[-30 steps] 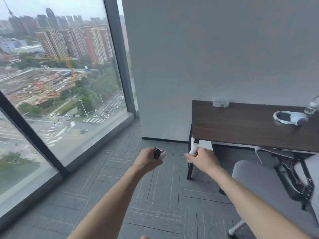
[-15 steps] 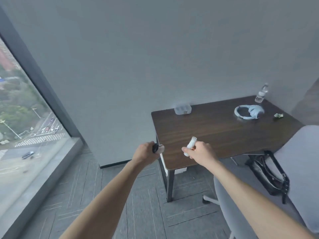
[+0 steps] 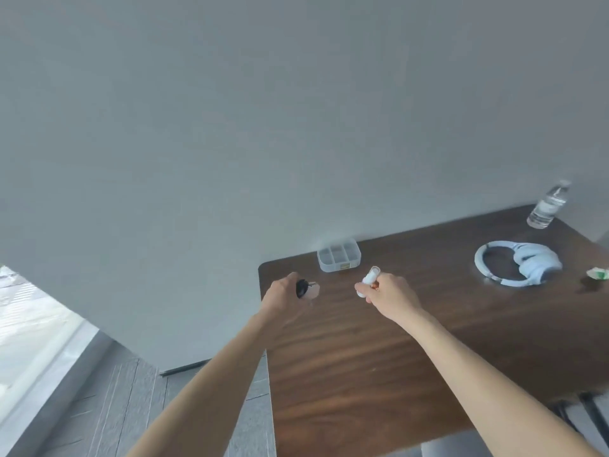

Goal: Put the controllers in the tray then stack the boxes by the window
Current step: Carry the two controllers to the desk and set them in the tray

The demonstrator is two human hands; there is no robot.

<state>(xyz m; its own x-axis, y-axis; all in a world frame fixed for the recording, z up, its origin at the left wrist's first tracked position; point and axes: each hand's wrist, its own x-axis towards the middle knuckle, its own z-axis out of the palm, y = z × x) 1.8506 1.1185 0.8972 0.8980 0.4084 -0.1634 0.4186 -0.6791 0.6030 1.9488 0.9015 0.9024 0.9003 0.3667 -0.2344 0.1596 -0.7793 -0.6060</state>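
A small clear tray (image 3: pixel 339 258) with several compartments sits at the back left of the dark wooden table (image 3: pixel 362 357), against the wall. My left hand (image 3: pixel 283 298) is closed around a small black-and-white controller (image 3: pixel 304 288), held over the table's left edge. My right hand (image 3: pixel 387 296) grips a white stick-shaped controller (image 3: pixel 368 281) with an orange part, held just in front of the tray. No boxes are in view.
Pale blue headphones (image 3: pixel 517 263) lie at the right of the table, a water bottle (image 3: pixel 547 206) stands behind them, and a small green-white wrapper (image 3: pixel 598 273) lies at the far right. The window (image 3: pixel 29 321) and grey floor are at the lower left.
The view has swung from the window to the table and come closer. Both hands, still holding the controllers, now hover over the table near the tray.
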